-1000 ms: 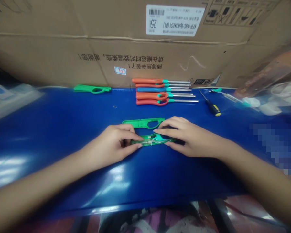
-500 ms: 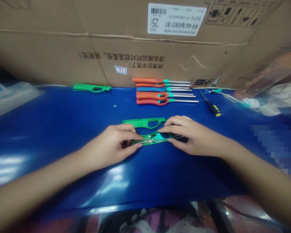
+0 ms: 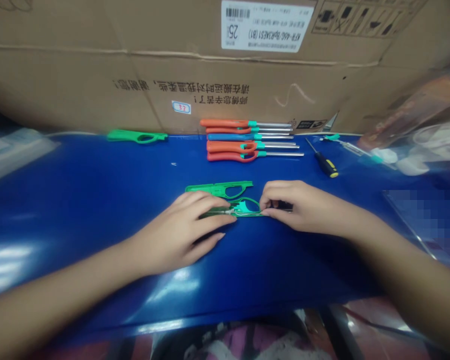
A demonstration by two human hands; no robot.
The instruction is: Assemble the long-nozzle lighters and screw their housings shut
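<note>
An opened green lighter housing (image 3: 243, 214) lies on the blue table, with a turquoise trigger (image 3: 243, 206), a thin wire and other small inner parts showing in it. My left hand (image 3: 189, 225) rests over its handle end, fingers spread and thumb apart, hiding much of that end. At the front end my right hand (image 3: 285, 202) pinches with thumb and fingertips; a dark strip, perhaps the metal tube, shows between its fingers. Just behind lies the matching green half shell (image 3: 219, 189), touched by neither hand.
Several long-tube lighters (image 3: 230, 146), orange and blue, lie in a row against the cardboard box (image 3: 97, 90). A green lighter shell (image 3: 135, 136) lies left of them, a screwdriver (image 3: 325, 162) right. Plastic bags (image 3: 431, 145) stand at right; a whitish container (image 3: 15, 150) at left.
My left hand has gone from a pinch to spread fingers over the housing. My right hand has moved off the trigger loop to the front end. The view has shifted slightly.
</note>
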